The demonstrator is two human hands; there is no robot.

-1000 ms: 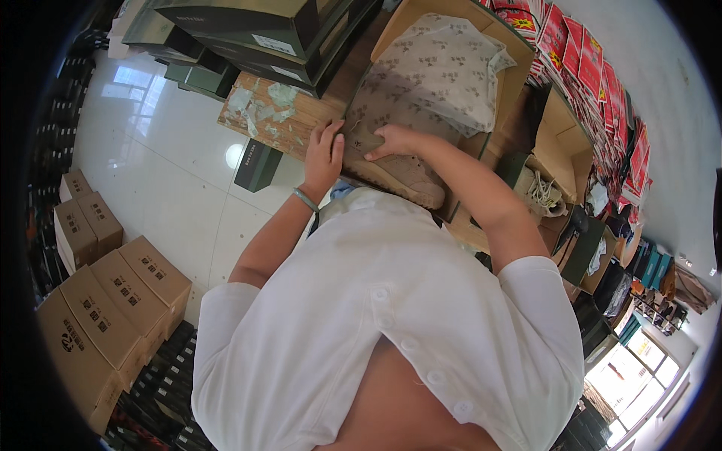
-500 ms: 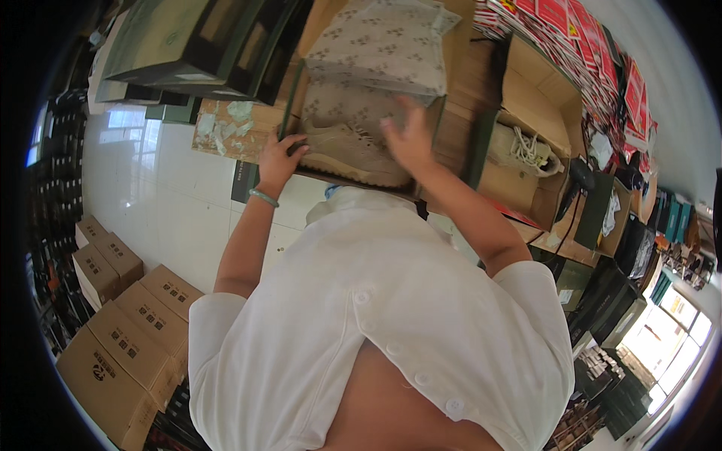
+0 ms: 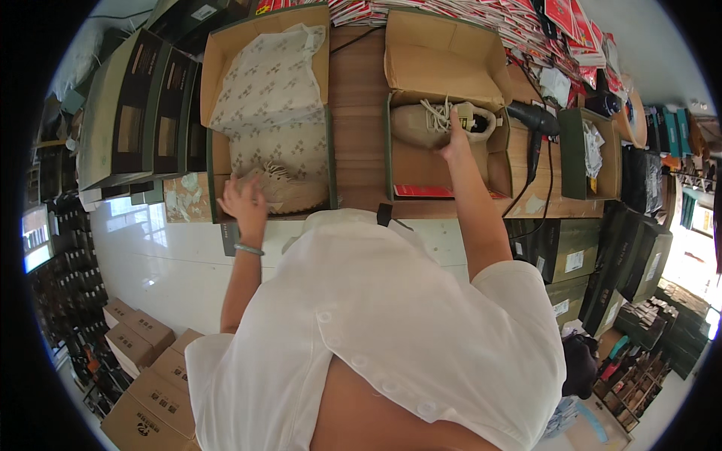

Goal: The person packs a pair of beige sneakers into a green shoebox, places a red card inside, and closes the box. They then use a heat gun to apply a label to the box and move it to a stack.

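Beige shoe (image 3: 417, 126) lies in open right box (image 3: 492, 71) on table (image 3: 361, 135); right hand (image 3: 455, 141) at its tongue, can't tell if clamped. Left hand (image 3: 244, 201), fingers apart, at second shoe (image 3: 299, 195) in left box (image 3: 219, 159). Step: seemingly getting hold; lifting would call for firm grip.

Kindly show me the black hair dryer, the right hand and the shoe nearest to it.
Hair dryer (image 3: 534, 119): head view, on its barrel.
Right hand (image 3: 456, 140): head view, below its thumb.
Shoe (image 3: 435, 117): head view, on its laces.
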